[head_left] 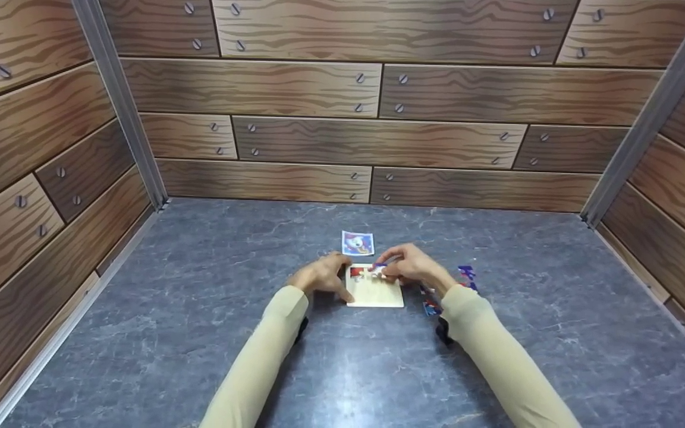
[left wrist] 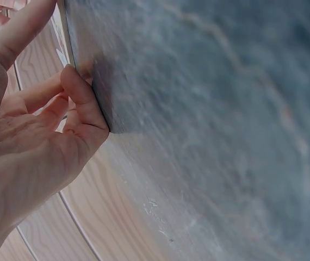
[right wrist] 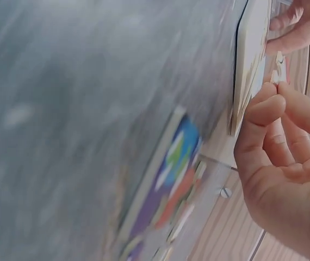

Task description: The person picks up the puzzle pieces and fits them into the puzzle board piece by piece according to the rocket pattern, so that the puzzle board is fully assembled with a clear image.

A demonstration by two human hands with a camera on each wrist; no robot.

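Note:
A pale wooden puzzle board (head_left: 375, 295) lies flat between the hands, with a red jigsaw piece (head_left: 355, 271) at its far left corner. My left hand (head_left: 323, 274) holds the board along its left side, thumb at the near corner and fingers at the far one. In the left wrist view, bent fingers (left wrist: 84, 100) rest against the board's edge. My right hand (head_left: 411, 264) is over the far right part of the board. Between thumb and index finger it pinches a small jigsaw piece (right wrist: 279, 69), seen mostly edge-on in the right wrist view.
Several loose jigsaw pieces (head_left: 467, 273) in purple, blue and red lie to the right, partly hidden by the right forearm. Beyond the board is a picture card (head_left: 357, 244) with a light figure on blue. Wood-patterned walls (head_left: 372, 137) enclose the dark marbled tabletop (head_left: 200, 309).

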